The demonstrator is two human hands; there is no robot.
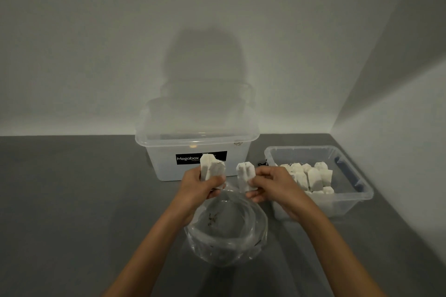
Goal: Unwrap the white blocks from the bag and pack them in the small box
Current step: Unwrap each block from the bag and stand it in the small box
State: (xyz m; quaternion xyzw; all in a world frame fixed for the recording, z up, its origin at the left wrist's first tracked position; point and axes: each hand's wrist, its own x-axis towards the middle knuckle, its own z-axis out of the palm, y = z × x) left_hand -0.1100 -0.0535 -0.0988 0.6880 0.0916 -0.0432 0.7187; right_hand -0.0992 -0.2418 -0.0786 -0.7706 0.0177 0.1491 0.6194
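grey table [72, 200], small box [357, 196], large box [198, 142], bag [226, 246]

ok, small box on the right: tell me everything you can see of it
The small box is a clear plastic tub, rectangular, rolled rim, no lid on. A dark blue clip shows on its right side. It sits upright on the grey table by the wall, right of the bigger labelled tub. White blocks are piled inside, mostly left. The right hand overlaps its left edge; contact unclear.

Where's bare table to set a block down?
Bare: table left of the Megabox box and bag; strip in front of the small box. Crowded: among those three, where left hand and right hand hold white blocks.
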